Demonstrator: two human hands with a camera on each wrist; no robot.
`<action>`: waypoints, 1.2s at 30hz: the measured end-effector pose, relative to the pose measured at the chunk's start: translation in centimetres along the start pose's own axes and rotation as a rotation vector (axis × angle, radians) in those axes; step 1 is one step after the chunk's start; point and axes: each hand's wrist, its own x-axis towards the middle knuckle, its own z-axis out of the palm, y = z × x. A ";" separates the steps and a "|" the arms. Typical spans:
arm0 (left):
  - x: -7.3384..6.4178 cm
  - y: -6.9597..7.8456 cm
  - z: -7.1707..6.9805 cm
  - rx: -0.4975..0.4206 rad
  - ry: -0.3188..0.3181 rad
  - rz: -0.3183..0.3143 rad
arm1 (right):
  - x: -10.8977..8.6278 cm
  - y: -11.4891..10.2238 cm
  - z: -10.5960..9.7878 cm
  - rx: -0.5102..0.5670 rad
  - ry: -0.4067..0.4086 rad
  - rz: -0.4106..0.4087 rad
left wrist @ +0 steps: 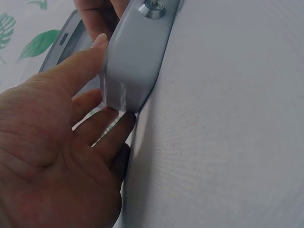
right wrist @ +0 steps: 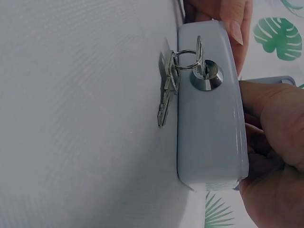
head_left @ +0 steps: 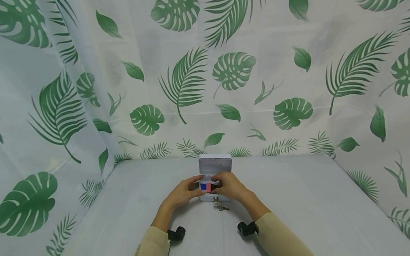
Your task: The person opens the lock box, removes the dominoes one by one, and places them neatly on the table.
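Note:
A small pale grey cash box (head_left: 205, 198) stands on the table with its lid (head_left: 214, 165) raised. A blue piece (head_left: 203, 186), a pink piece (head_left: 208, 187) and a dark piece (head_left: 213, 187) lie side by side within it. My left hand (left wrist: 52, 142) holds the box's left end, thumb at the top rim and fingers against the side. Over the right part of the opening, my right hand (head_left: 232, 186) has its thumb and fingers curled around the dark piece; I cannot tell whether they pinch it. Keys (right wrist: 167, 90) on a ring hang from the front lock (right wrist: 207, 76).
The white table (head_left: 212, 238) spreads around the box and toward me. Behind it hangs a leaf-printed sheet (head_left: 191, 141), which also runs down both sides. Black wrist cameras sit under the left (head_left: 176, 234) and right (head_left: 247, 229) forearms.

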 end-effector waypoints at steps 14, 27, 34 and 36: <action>-0.3 0.4 -0.1 0.017 0.003 0.008 | 0.7 0.3 0.1 -0.026 -0.045 -0.025; -0.3 0.4 0.0 0.017 0.007 -0.009 | 0.8 -0.3 0.2 -0.096 -0.039 -0.022; -0.2 0.3 0.1 0.019 0.011 -0.015 | 0.6 -0.5 0.2 -0.142 -0.016 -0.026; -0.1 0.2 0.1 0.019 0.010 -0.015 | 0.5 -0.5 0.2 -0.146 -0.018 -0.024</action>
